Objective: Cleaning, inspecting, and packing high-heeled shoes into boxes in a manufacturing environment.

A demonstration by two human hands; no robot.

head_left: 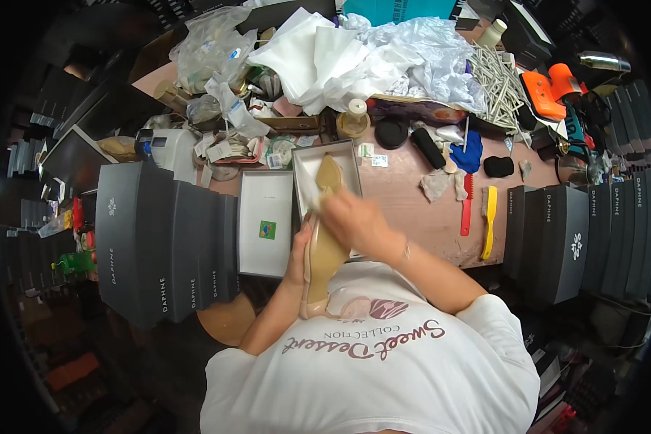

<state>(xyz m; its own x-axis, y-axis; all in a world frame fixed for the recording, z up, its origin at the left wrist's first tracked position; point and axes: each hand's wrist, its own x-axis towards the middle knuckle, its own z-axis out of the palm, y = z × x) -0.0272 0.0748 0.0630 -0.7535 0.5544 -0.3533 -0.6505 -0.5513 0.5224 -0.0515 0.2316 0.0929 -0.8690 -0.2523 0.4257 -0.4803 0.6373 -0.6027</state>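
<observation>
A beige shoe [327, 262] is held in front of my chest, its tan sole facing me and its heel end toward my body. My left hand [297, 254] is closed around the shoe's left side. Over the far end of the shoe, my right hand [356, 223] is blurred, its fingers curled together. Something pale and thin shows by its fingertips, too smeared to name. Just beyond is an open shoe box [324, 150] with white paper inside and a second tan shoe-shaped piece [330, 173]. Left of it lies a white-lined box lid [266, 249] with a small green packet [267, 230].
Stacks of dark shoe boxes flank me at left [134, 239] and right [557, 239]. A red-handled brush [466, 210] and a yellow brush [489, 220] lie on the table. Behind are a capped jar [355, 119], crumpled white paper [318, 58], pale sticks [497, 87] and an orange tool [544, 94].
</observation>
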